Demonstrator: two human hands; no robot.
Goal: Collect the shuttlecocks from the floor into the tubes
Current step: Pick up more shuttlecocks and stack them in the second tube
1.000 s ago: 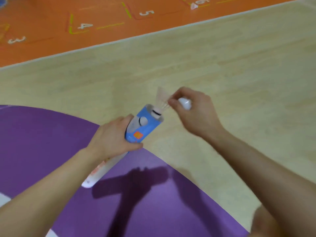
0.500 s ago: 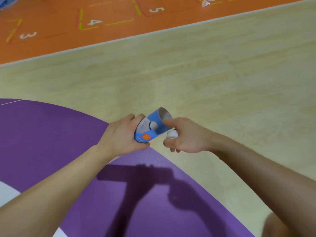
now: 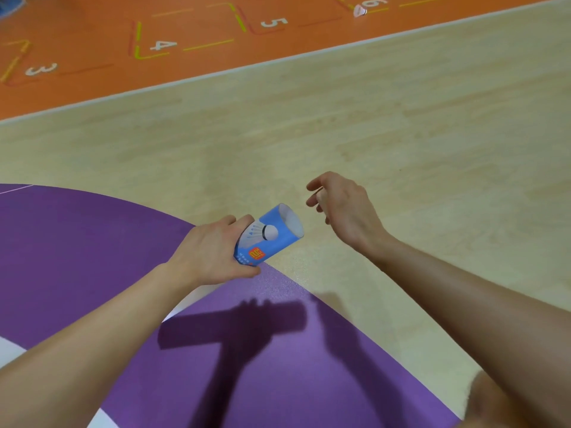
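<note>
My left hand [image 3: 210, 251] grips a blue shuttlecock tube [image 3: 272, 236] near its open end, which tilts up and to the right. The tube's mouth shows a pale inside; I cannot see what is in it. My right hand [image 3: 343, 208] hovers just right of the mouth, fingers loosely curled and holding nothing. One white shuttlecock [image 3: 360, 10] lies far off on the orange floor, beside the painted number 6.
Pale wooden floor fills the middle and right. A purple court area [image 3: 77, 242] curves under my left arm, with shadows of my arms on it. The orange strip at the back carries painted numbers 3 to 6. A blue object [image 3: 9, 3] sits at the top left corner.
My right hand pushed a shuttlecock into the tube's mouth, let it go and drew back up and to the right, holding nothing. The tube has tilted a little.
</note>
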